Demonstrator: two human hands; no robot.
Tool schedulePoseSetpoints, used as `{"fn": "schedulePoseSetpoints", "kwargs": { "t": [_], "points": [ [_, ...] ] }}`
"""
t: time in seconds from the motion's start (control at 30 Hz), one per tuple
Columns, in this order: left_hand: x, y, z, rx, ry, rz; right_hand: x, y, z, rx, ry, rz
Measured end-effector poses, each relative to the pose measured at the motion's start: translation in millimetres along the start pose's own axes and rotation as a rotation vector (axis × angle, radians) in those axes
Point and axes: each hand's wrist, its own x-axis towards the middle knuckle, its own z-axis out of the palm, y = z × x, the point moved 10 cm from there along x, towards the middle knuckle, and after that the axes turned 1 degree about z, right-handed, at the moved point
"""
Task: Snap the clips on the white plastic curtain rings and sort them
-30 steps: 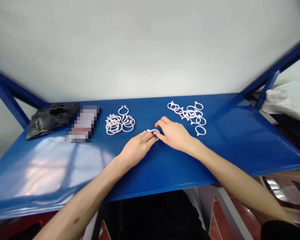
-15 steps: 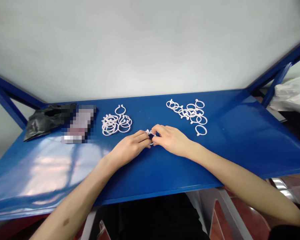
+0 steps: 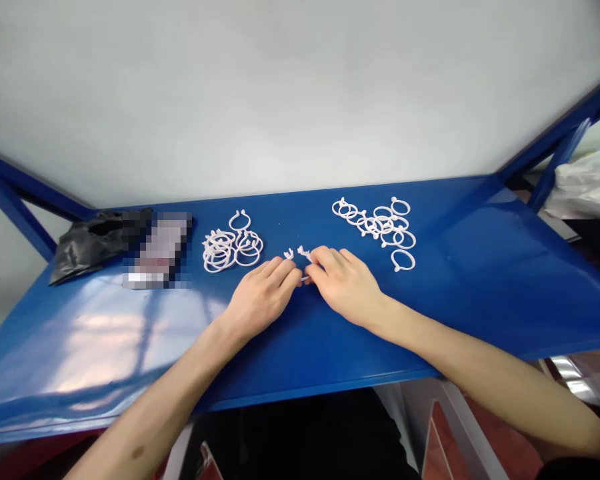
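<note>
Both my hands hold one white plastic curtain ring (image 3: 305, 278) low over the middle of the blue table. Its two knobbed ends stick up past my fingers with a gap between them, so the ring is unfastened. My left hand (image 3: 266, 288) pinches the left side, and my right hand (image 3: 344, 283) grips the right side. My fingers hide much of the ring. To the left lies a heap of white rings (image 3: 219, 253), several with their ends apart. On the right, a loose spread of white rings (image 3: 383, 225) overlaps, the ends mostly fastened together.
A black plastic bag (image 3: 93, 243) lies at the table's left end, beside a blurred-out flat object (image 3: 160, 248). The blue table (image 3: 460, 293) meets a pale wall (image 3: 300, 93) behind. Blue frame bars (image 3: 555, 167) stand at both ends, with a translucent bag (image 3: 590, 183) beyond the right one.
The ends of the ring between my hands, close together before, now stand apart. My fingers have shifted slightly on it. The rings on either side have not moved.
</note>
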Motion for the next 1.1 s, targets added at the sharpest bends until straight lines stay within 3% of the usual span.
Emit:
{"fn": "schedulePoseSetpoints", "kwargs": {
  "t": [0.2, 0.37, 0.43, 0.63, 0.73, 0.83, 1.1],
  "points": [
    [-7, -2, 7.2, -0.143, -0.042, 0.051, -6, 0, 0, 0.061, 0.007, -0.033],
    [-9, -12, 1.5, -0.165, 0.02, 0.02, -1, 12, -4, 0.155, 0.017, -0.063],
    [-11, -26, -2.1, -0.127, 0.039, -0.048, 0, 33, -6, 0.131, -0.001, -0.005],
    [-28, -81, -5.0, 0.081, -0.026, -0.323, -21, 139, 1, -0.134, -0.133, 0.413],
    [-37, -95, -1.1, 0.172, -0.096, -0.399, -33, 167, 11, -0.177, -0.178, 0.504],
    [-41, -98, -2.3, 0.249, -0.117, -0.455, -36, 174, 21, -0.154, -0.205, 0.525],
    [-27, -81, -21.3, 0.259, 0.044, -0.422, -31, 164, 27, -0.024, -0.268, 0.506]
  ]
}}
